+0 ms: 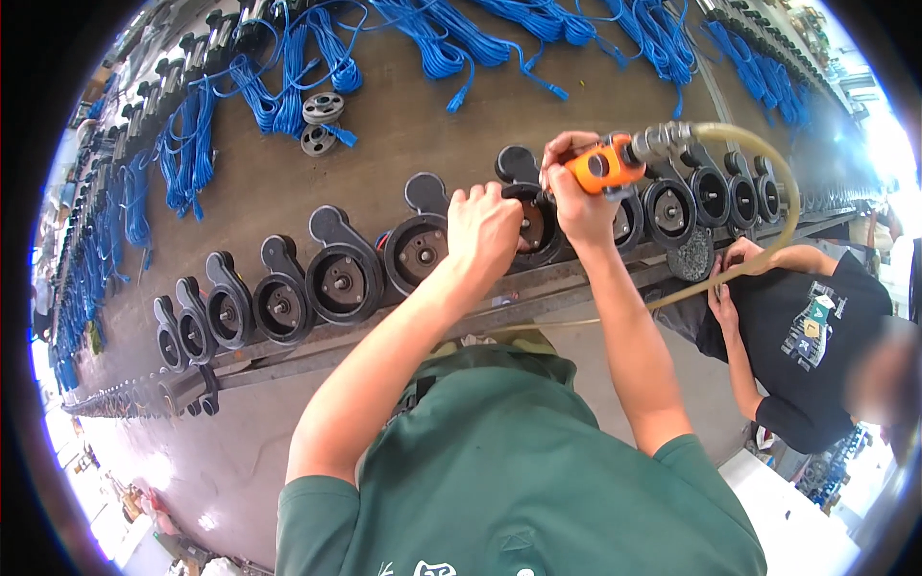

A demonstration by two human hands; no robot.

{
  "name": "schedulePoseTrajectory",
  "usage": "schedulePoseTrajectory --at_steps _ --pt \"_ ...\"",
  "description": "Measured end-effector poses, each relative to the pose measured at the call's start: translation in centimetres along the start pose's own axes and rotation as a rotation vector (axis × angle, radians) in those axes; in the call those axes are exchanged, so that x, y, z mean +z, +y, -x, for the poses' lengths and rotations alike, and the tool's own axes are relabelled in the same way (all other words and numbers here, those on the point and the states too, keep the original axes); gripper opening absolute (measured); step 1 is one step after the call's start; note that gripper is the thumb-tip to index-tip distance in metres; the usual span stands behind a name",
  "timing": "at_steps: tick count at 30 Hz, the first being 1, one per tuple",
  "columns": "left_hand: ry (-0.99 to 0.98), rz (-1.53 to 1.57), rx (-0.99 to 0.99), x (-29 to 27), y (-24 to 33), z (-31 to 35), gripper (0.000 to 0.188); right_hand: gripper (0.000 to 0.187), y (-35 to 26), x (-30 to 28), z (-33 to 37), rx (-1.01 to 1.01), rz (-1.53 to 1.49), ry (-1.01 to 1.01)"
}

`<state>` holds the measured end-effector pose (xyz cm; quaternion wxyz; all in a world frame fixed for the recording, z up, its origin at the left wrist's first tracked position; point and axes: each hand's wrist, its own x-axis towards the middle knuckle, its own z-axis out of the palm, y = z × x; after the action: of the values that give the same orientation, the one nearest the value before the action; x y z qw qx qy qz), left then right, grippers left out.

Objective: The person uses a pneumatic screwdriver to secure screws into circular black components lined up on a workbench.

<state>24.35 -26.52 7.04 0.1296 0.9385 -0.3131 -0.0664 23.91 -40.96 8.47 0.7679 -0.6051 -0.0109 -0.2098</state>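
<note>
An orange air screwdriver (609,167) is gripped in my right hand (576,197), its nose pointing left into a round black housing (549,252). A pale yellow hose (793,192) runs from the metal fitting at the tool's back end. My left hand (483,228) is closed at the left side of that same housing, fingers curled; whatever they pinch is hidden. Just left of it stands another round black housing (399,264) with a brown inner plate and a central shaft. The tool's tip is mostly hidden by my right fingers.
More black housings (343,283) line the bench's near edge on both sides. Bundled blue cables (423,43) lie along the far side, beside two grey metal wheels (321,123). At right, a co-worker in a black shirt (816,336) has hands near a speckled grey round part (691,256).
</note>
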Motion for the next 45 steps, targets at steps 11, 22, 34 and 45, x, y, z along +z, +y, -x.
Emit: schedulePoseTrajectory --at_steps 11,22,34,45 --pt "0.011 0.059 -0.045 0.0 0.4 0.1 0.033 0.021 -0.4 0.6 -0.4 -0.005 0.018 0.009" --pt "0.033 0.018 -0.045 0.2 0.3 0.1 0.036 0.016 0.4 0.2 -0.3 -0.045 0.053 0.042" --pt "0.091 0.037 -0.058 0.9 0.4 0.3 0.036 0.028 -1.5 -0.5 3.6 0.019 -0.006 0.034" --pt "0.062 0.03 -0.068 0.7 0.5 0.2 0.037 0.026 -2.4 -1.0 5.1 0.002 -0.046 0.046"
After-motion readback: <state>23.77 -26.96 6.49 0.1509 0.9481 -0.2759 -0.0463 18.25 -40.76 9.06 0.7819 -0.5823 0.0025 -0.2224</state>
